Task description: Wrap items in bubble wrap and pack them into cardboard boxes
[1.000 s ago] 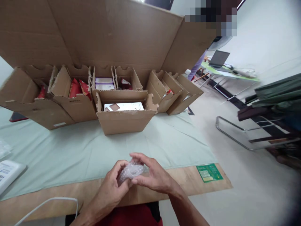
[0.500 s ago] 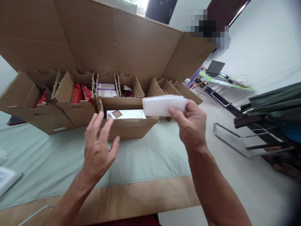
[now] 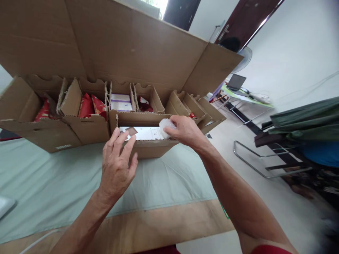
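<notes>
A small cardboard box [image 3: 148, 150] stands on the pale green table cover, with a white carton [image 3: 143, 133] lying inside it. My right hand [image 3: 185, 130] is closed on a bubble-wrapped packet [image 3: 166, 126] and holds it over the box's right end. My left hand [image 3: 118, 165] rests with spread fingers on the box's front left rim, holding nothing.
A large open cardboard case [image 3: 53, 116] with divider cells stands behind, holding red packets [image 3: 91, 106] and white cartons [image 3: 120, 101]. The table's wooden edge [image 3: 159, 222] is near me. To the right are a metal chair frame [image 3: 265, 162], dark folded cloth and a far table with a laptop [image 3: 235, 82].
Both hands first held the packet near the table edge. My right hand then carried it up and down onto the small box, while my left hand moved to the box's front rim.
</notes>
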`<state>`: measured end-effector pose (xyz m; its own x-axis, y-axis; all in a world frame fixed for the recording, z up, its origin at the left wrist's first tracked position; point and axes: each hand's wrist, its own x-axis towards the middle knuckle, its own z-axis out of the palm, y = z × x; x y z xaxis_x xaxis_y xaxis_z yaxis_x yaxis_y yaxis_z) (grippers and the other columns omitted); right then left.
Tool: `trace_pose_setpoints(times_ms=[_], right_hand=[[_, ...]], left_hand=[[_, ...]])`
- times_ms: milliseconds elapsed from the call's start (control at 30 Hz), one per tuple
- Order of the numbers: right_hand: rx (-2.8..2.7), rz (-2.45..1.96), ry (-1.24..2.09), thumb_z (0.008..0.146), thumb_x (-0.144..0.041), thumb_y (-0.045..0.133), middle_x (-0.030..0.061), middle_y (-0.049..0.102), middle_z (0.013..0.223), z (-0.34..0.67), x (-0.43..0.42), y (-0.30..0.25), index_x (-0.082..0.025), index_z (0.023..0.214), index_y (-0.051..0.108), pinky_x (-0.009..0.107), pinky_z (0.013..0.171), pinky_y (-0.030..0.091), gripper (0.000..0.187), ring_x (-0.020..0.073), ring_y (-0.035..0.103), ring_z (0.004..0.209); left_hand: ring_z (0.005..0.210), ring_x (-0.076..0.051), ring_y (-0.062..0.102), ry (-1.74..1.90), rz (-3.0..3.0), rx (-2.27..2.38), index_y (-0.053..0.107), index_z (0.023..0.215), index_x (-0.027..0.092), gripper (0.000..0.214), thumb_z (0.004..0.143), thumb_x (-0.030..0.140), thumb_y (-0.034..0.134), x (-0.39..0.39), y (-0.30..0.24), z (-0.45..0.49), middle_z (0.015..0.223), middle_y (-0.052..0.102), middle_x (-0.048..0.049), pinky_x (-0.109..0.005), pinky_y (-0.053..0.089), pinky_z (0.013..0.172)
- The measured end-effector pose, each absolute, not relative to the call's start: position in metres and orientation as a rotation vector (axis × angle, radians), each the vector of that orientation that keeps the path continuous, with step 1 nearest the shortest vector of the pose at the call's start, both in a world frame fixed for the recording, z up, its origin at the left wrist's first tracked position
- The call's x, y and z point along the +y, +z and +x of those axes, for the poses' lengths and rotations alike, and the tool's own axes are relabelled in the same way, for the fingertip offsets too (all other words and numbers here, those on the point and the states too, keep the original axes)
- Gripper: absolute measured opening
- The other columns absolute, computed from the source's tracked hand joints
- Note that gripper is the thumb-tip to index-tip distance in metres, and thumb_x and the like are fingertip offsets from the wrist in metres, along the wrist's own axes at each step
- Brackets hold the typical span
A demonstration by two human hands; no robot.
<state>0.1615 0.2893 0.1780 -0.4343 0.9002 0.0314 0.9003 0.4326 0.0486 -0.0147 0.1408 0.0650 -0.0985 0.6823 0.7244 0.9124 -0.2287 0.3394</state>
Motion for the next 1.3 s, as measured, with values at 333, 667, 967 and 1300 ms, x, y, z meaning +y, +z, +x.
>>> trace_pose_setpoints(times_ms=[333, 667, 967, 1300], right_hand=[[-2.863, -1.900, -0.243, 0.089, -0.035, 0.059, 0.0166, 0.078, 0.109, 0.154, 0.296, 0.180, -0.016, 0.106, 0.076, 0.033, 0.075, 0.048, 0.031, 0.0322, 0.071, 0.101], [-2.937, -1.786, -0.054, 0.091, -0.031, 0.054, 0.0077, 0.078, 0.095, 0.156, 0.306, 0.177, -0.021, 0.090, 0.079, 0.030, 0.064, 0.039, 0.026, 0.0233, 0.069, 0.085], [-2.938, -1.697, -0.385, 0.093, -0.030, 0.058, 0.0145, 0.069, 0.126, 0.149, 0.298, 0.170, -0.017, 0.092, 0.081, 0.045, 0.094, 0.040, 0.026, 0.0327, 0.056, 0.116], [-2.514, -1.423, -0.008, 0.095, -0.033, 0.053, 0.0076, 0.069, 0.133, 0.209, 0.286, 0.170, -0.024, 0.094, 0.081, 0.055, 0.107, 0.038, 0.030, 0.0343, 0.054, 0.129]], left_hand=[[0.146, -0.039, 0.041, -1.254, -1.904, -1.748, 0.050, 0.141, 0.014, 0.053, 0.089, 0.010, 0.062, 0.141, 0.065, -0.014, 0.142, 0.057, -0.0198, -0.057, 0.039, 0.116], [0.148, -0.038, 0.038, -1.248, -1.901, -1.749, 0.047, 0.145, 0.015, 0.058, 0.090, 0.012, 0.062, 0.141, 0.062, -0.013, 0.144, 0.054, -0.0206, -0.056, 0.038, 0.116], [0.148, -0.039, 0.038, -1.243, -1.900, -1.751, 0.046, 0.146, 0.014, 0.059, 0.090, 0.013, 0.062, 0.140, 0.061, -0.012, 0.145, 0.052, -0.0206, -0.055, 0.037, 0.118], [0.157, -0.037, 0.018, -1.569, -1.786, -1.914, 0.029, 0.159, 0.024, 0.081, 0.087, 0.020, 0.066, 0.133, 0.063, -0.013, 0.170, 0.016, -0.0156, -0.057, 0.026, 0.125]])
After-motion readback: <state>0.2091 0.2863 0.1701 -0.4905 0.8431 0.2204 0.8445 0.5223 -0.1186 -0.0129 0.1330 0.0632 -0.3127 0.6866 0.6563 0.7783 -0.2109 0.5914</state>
